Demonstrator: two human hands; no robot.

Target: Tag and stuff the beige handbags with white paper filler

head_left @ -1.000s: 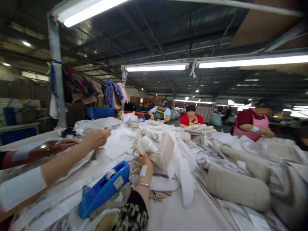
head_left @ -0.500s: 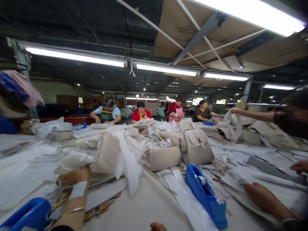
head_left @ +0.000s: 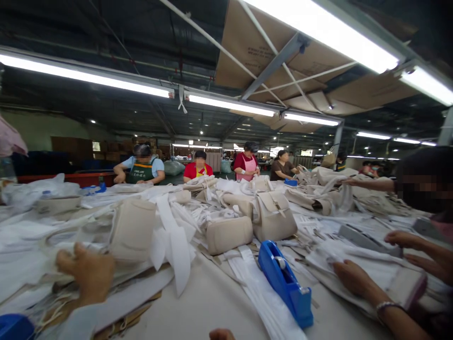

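My left hand (head_left: 88,276) is at the lower left, blurred, with its fingers curled on the heap of white sheets and beige pieces beside a flat beige bag (head_left: 131,230). What it grips is not clear. Only a fingertip of my right hand (head_left: 221,334) shows at the bottom edge, over the bare table top. A blue tape dispenser (head_left: 285,283) stands on the table to the right of it, on long white strips (head_left: 255,288).
Two stuffed beige bags (head_left: 229,233) (head_left: 274,219) sit mid-table among white paper. A second blue dispenser (head_left: 14,326) is at the lower left corner. A co-worker's hands (head_left: 354,278) press on a white sheet at the right. Several people (head_left: 141,165) work along the far side.
The view has swung to the right, so the pile and my left hand have slid to the left. The second tape dispenser and the co-worker on the right came into view.
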